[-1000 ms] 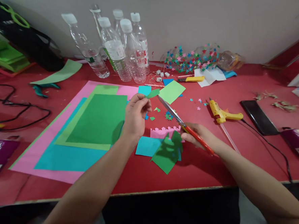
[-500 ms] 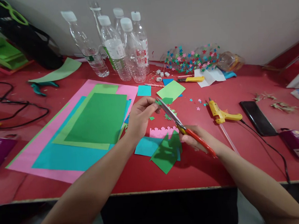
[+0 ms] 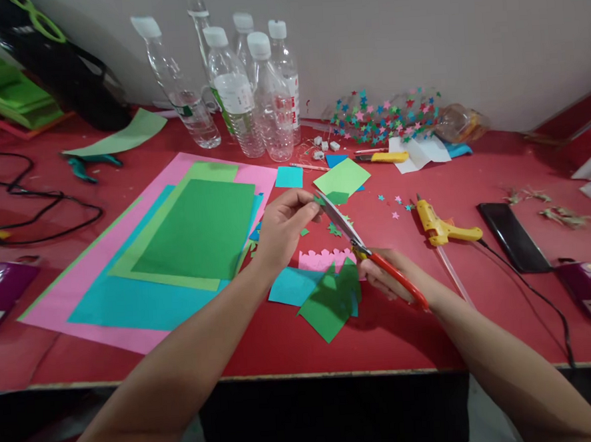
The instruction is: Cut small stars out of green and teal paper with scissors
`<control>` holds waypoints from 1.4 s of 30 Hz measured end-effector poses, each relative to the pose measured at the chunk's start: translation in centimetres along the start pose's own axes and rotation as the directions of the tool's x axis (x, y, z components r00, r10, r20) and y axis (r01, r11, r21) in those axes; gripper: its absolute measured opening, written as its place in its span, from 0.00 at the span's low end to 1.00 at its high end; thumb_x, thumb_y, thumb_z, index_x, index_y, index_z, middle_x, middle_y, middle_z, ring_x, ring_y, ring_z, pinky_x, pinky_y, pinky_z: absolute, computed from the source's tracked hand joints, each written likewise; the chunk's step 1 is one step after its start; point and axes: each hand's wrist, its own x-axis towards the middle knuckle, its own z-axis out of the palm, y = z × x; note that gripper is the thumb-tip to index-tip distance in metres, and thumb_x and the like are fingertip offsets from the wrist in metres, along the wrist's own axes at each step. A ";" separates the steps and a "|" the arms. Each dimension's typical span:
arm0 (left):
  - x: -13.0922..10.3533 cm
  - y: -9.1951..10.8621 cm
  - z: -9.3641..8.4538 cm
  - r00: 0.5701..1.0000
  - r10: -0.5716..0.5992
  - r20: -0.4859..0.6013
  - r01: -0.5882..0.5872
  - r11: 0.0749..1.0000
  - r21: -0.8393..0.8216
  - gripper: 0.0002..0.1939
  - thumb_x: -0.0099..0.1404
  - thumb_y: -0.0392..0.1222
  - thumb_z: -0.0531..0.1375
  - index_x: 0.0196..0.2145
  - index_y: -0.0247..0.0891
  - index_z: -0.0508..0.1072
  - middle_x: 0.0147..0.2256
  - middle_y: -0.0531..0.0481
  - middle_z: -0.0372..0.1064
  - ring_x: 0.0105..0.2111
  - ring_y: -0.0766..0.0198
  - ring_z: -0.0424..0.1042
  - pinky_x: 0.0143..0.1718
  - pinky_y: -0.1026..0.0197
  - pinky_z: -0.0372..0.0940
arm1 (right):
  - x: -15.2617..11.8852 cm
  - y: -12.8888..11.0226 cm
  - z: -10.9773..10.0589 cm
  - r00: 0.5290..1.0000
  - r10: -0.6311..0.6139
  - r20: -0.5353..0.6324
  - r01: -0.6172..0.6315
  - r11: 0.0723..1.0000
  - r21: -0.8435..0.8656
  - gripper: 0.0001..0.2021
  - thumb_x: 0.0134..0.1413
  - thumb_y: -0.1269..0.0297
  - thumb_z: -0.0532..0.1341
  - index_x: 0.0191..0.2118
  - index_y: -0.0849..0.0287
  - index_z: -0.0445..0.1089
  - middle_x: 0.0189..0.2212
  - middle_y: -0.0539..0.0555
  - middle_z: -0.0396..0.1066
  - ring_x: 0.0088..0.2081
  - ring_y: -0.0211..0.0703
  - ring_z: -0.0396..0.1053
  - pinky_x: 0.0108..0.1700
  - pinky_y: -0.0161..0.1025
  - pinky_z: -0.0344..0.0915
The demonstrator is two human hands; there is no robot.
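Note:
Between thumb and fingers, my left hand [image 3: 286,227] pinches a small piece of green paper [image 3: 319,201], mostly covered by the fingertips. My right hand [image 3: 391,275] is wrapped round the red handles of a pair of scissors [image 3: 343,223]. The blades point up and to the left, their tips at the green piece. On the table beneath the hands lie a dark green sheet [image 3: 325,309], a blue sheet [image 3: 292,286] and a pink strip with a notched edge [image 3: 322,259]. Small green star cut-outs [image 3: 335,228] lie just behind the blades.
Stacked coloured sheets [image 3: 196,227] cover the table's left side. Several plastic bottles [image 3: 238,98] stand at the wall beside a star-covered bottle [image 3: 384,115]. A yellow cutter [image 3: 389,156], yellow glue gun [image 3: 440,225] with cord and black phone [image 3: 511,234] lie to the right.
The whole view has shifted slightly, so things sit a little further right. Both hands keep their holds on the green piece and the scissors, with hardly any movement between them.

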 end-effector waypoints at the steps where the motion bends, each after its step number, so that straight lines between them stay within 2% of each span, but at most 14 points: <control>1: 0.0 0.0 0.0 1.000 0.006 0.002 -0.006 1.000 -0.002 0.03 0.56 0.35 0.60 0.25 0.38 0.71 0.24 0.55 0.67 0.25 0.72 0.67 0.31 0.65 0.65 | 0.0 -0.1 0.0 1.000 0.003 -0.002 -0.003 1.000 0.006 0.25 0.57 0.38 0.51 0.29 0.59 0.59 0.14 0.42 0.53 0.14 0.30 0.51 0.18 0.32 0.49; 21: 0.2 0.4 -0.4 1.000 0.002 0.028 -0.003 0.999 0.037 0.04 0.56 0.36 0.61 0.24 0.37 0.71 0.23 0.55 0.67 0.25 0.71 0.67 0.30 0.65 0.64 | -0.2 -0.7 0.1 0.998 0.012 -0.067 -0.013 1.000 -0.011 0.24 0.54 0.38 0.53 0.27 0.57 0.60 0.13 0.42 0.51 0.14 0.31 0.49 0.19 0.33 0.45; 29: 0.4 0.5 -0.6 0.998 -0.029 0.050 0.027 0.999 0.033 0.04 0.55 0.36 0.60 0.24 0.36 0.71 0.23 0.55 0.68 0.24 0.72 0.67 0.28 0.66 0.63 | -0.1 -0.6 0.1 0.995 0.063 -0.083 -0.065 0.998 -0.022 0.21 0.55 0.43 0.56 0.27 0.58 0.60 0.14 0.41 0.51 0.15 0.30 0.49 0.19 0.32 0.46; 42: 0.4 0.7 -0.6 0.998 -0.036 0.052 0.034 0.999 0.038 0.04 0.55 0.35 0.60 0.23 0.36 0.71 0.22 0.54 0.67 0.24 0.72 0.66 0.28 0.66 0.63 | 0.1 -0.3 0.3 0.996 0.041 -0.081 -0.044 0.999 -0.027 0.23 0.54 0.41 0.56 0.26 0.58 0.59 0.14 0.42 0.51 0.15 0.30 0.49 0.19 0.32 0.45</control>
